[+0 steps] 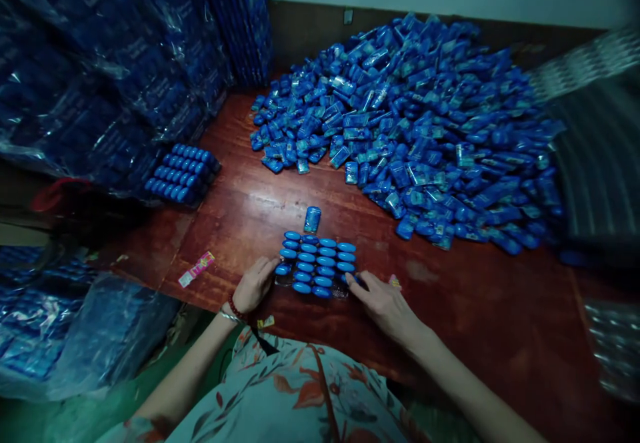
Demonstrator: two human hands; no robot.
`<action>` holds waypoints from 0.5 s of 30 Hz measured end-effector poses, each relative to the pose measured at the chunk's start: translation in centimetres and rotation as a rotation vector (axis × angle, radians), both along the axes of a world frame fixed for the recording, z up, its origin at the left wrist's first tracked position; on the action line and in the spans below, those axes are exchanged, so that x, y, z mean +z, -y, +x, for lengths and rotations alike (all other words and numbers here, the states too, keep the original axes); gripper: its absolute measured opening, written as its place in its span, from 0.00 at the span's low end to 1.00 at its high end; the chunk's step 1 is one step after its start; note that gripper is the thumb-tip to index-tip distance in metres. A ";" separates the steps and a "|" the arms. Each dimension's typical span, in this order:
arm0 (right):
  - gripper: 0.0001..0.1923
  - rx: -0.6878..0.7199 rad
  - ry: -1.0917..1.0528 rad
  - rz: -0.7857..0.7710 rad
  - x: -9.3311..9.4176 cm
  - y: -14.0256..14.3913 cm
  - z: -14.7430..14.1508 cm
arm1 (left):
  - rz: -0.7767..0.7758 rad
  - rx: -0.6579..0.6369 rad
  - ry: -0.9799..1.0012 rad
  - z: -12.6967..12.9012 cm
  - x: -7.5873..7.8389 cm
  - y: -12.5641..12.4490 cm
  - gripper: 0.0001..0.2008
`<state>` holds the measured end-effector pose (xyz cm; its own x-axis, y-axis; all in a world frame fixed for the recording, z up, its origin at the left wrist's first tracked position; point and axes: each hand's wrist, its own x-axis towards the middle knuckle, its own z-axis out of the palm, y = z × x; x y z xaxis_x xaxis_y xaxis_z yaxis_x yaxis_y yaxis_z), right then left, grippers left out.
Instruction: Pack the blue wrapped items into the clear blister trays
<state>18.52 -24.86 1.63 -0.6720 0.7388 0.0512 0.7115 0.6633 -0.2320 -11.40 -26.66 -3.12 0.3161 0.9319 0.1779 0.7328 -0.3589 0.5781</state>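
Note:
A clear plastic tray [339, 292] lies on the table in front of me, holding several rows of glossy blue oval packs [309, 258]. At its left end, my left hand [254, 286] has its fingers closed against a blue pack [283, 269] in the outer column. Over on the right end, my right hand [384, 302] pinches another blue pack [345, 277] between thumb and fingertips. Clear plastic shows bare at the tray's two near corners. One loose blue pack [313, 218] with a printed label lies just beyond the tray.
A large heap of blue packs [420, 123] covers the back of the red-brown table [235, 210]. Filled trays [181, 173] are stacked at the left, beside tall plastic-wrapped stacks [115, 63]. A pink wrapper [197, 269] lies left; clear trays [617, 343] sit at the right edge.

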 end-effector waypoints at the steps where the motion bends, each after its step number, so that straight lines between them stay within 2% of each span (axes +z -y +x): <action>1: 0.18 -0.004 -0.001 -0.004 0.0 0.2 0.0 | 0.000 -0.025 -0.036 0.0 0.1 -0.1 0.16; 7: 0.16 0.100 0.097 0.086 0.2 -0.2 -1.6 | -0.117 -0.201 -0.248 0.4 2.5 -1.7 0.15; 11: 0.17 0.066 0.084 0.124 -0.3 0.1 -2.4 | -0.144 -0.114 -0.259 0.4 1.8 -1.4 0.10; 13: 0.16 0.014 0.059 0.146 -0.7 0.6 -2.1 | -0.161 -0.051 -0.257 -0.1 1.4 -1.0 0.09; 15: 0.16 -0.073 0.004 0.184 -1.2 0.9 -1.0 | -0.183 -0.050 -0.236 -1.2 1.8 -1.0 0.10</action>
